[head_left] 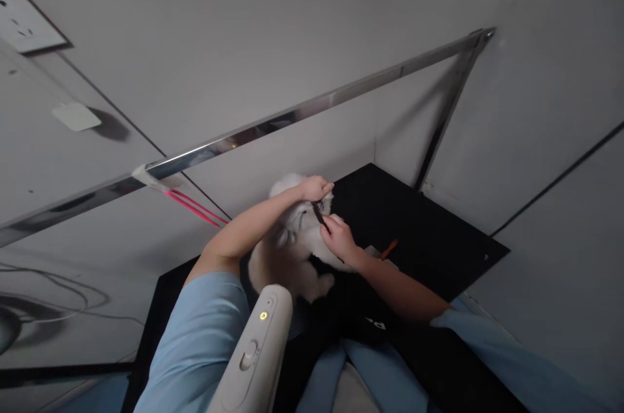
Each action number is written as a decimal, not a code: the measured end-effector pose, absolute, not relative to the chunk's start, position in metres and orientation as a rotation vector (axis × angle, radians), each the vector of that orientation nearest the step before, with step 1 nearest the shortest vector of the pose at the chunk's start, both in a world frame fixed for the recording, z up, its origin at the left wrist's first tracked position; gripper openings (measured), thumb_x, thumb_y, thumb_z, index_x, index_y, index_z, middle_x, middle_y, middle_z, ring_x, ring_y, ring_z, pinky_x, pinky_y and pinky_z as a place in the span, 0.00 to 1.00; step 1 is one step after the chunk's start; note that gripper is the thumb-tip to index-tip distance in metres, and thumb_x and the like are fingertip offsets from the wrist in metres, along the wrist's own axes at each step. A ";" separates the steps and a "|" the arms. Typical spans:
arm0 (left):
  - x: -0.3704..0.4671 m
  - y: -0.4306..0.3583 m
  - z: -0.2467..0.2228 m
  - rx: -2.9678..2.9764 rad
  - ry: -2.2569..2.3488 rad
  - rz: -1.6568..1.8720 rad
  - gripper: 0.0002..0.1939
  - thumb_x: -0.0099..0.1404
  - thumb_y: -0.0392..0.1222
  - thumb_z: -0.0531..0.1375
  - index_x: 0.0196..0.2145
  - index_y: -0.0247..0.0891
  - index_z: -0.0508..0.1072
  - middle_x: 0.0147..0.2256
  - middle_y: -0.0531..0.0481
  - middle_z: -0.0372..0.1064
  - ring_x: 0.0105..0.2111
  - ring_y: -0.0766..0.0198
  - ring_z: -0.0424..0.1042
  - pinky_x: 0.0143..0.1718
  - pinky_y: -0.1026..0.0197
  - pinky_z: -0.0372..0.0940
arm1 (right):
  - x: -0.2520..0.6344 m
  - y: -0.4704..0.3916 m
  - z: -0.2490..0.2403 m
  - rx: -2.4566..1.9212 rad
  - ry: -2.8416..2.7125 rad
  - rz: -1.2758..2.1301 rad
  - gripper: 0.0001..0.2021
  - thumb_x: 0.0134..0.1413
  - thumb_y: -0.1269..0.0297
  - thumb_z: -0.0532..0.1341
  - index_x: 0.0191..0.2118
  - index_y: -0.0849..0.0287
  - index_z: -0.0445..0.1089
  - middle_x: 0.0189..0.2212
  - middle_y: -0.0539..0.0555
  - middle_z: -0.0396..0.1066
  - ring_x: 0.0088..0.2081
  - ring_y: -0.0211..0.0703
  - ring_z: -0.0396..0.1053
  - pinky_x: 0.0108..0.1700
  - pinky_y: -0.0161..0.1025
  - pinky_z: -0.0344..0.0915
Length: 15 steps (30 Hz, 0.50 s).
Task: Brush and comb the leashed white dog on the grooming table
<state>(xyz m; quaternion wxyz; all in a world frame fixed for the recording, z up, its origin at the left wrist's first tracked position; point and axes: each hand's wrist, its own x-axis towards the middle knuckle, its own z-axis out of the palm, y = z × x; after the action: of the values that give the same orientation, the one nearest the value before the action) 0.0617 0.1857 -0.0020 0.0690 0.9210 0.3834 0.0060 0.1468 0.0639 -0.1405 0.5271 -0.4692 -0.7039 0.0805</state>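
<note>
A fluffy white dog (292,270) is on the black tabletop in front of me, close to the wall. My left hand (316,188) is at the top of its head, fingers closed on the fur there. Just below, my right hand (338,237) grips a slim dark tool (319,213), its upper end against the fur by the dog's face. Whether the tool is a comb or something else is too small to tell. Part of the dog's head is hidden by my hands and left forearm.
A white device with a slide switch and yellow light (258,354) rises in the foreground. A metal bar (273,121) crosses above the black table (409,224), with a pink cord (195,208) tied to it. An orange-handled item (389,248) lies right of my right hand. Cables (73,296) hang left.
</note>
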 end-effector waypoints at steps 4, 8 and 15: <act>0.064 0.182 0.011 2.761 1.150 0.074 0.29 0.73 0.48 0.46 0.21 0.32 0.74 0.17 0.51 0.61 0.20 0.68 0.56 0.27 0.63 0.52 | 0.138 0.061 -0.140 -1.109 -1.708 0.295 0.09 0.56 0.72 0.54 0.35 0.59 0.72 0.30 0.53 0.68 0.34 0.42 0.67 0.39 0.38 0.67; 0.067 0.176 0.022 2.772 1.206 0.081 0.29 0.73 0.48 0.47 0.20 0.33 0.73 0.18 0.49 0.63 0.21 0.66 0.59 0.29 0.62 0.54 | 0.134 0.053 -0.135 -0.827 -1.945 0.406 0.09 0.58 0.71 0.54 0.33 0.57 0.72 0.30 0.52 0.69 0.33 0.40 0.68 0.39 0.36 0.67; 0.080 0.173 0.029 2.783 1.117 0.119 0.29 0.73 0.47 0.47 0.18 0.33 0.71 0.15 0.53 0.56 0.20 0.68 0.53 0.27 0.62 0.52 | 0.148 0.069 -0.131 -1.140 -1.649 0.118 0.14 0.59 0.72 0.53 0.46 0.62 0.72 0.40 0.61 0.72 0.41 0.47 0.71 0.46 0.42 0.69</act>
<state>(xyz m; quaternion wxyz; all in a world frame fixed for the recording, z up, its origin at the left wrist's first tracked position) 0.0802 0.1726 0.0295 0.0699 0.9250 0.3713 0.0395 0.1478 0.0688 -0.1311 0.5368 -0.4790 -0.6928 0.0494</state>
